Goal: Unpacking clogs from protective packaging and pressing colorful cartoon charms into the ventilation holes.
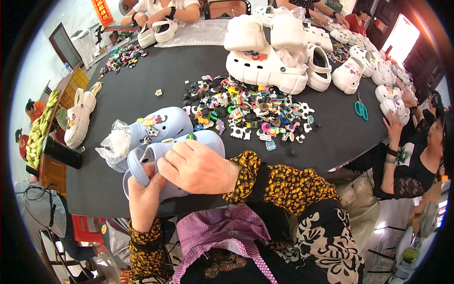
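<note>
A light blue clog (210, 142) lies at the near edge of the black table, its toe pointing right. Inside its opening are the fingers of my left hand (143, 199), which grips the clog by its side near the heel strap. My right hand (198, 168) is closed over the upper of that clog, fingers curled and thumb side toward the opening; whatever its fingertips pinch is hidden. A second light blue clog (177, 122) rests just behind, with several charms on its upper and clear plastic wrap (116, 144) at its heel.
Beyond the clogs spreads a pile of colourful shoe charms (246, 109). White clogs (267, 68) are stacked behind it. Teal-handled scissors (361, 110) lie on the right. At the left stand a white clog (79, 118) and a black cylinder (62, 152). Other people handle white clogs around the table.
</note>
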{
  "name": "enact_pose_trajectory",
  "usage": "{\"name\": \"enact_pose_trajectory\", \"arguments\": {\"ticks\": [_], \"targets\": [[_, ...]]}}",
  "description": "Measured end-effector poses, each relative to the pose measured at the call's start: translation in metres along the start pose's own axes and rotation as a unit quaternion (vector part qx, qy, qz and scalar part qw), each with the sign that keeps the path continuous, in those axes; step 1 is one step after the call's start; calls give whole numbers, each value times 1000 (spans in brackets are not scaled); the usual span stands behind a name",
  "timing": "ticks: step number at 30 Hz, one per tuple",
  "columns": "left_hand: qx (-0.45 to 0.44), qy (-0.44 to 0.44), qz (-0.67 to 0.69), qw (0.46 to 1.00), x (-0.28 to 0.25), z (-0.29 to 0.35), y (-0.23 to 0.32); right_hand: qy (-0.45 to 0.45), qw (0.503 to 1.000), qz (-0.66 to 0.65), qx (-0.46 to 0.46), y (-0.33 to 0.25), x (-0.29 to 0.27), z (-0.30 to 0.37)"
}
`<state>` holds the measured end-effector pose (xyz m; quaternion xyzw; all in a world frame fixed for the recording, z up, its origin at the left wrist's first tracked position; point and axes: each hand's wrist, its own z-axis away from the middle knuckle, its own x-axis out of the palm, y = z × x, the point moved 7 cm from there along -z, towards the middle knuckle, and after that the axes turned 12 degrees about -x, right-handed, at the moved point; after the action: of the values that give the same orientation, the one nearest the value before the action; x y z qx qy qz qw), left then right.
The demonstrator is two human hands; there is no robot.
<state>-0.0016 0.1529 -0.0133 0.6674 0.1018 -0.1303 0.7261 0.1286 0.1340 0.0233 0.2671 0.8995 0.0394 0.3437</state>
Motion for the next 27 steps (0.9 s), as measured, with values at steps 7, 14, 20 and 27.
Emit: {"name": "enact_pose_trajectory", "arguments": {"ticks": [7, 14, 20, 27], "targets": [[6, -34, 107, 994, 11, -2, 1, -19, 998, 46, 38, 6, 5, 0], [39, -29, 27, 998, 17, -4, 10, 24, 998, -3, 60, 20, 9, 11], [41, -37, 31, 998, 17, -12, 5, 36, 998, 20, 45, 22, 15, 12], [37, -40, 45, 998, 17, -15, -3, 28, 997, 60, 44, 12, 10, 12]]}}
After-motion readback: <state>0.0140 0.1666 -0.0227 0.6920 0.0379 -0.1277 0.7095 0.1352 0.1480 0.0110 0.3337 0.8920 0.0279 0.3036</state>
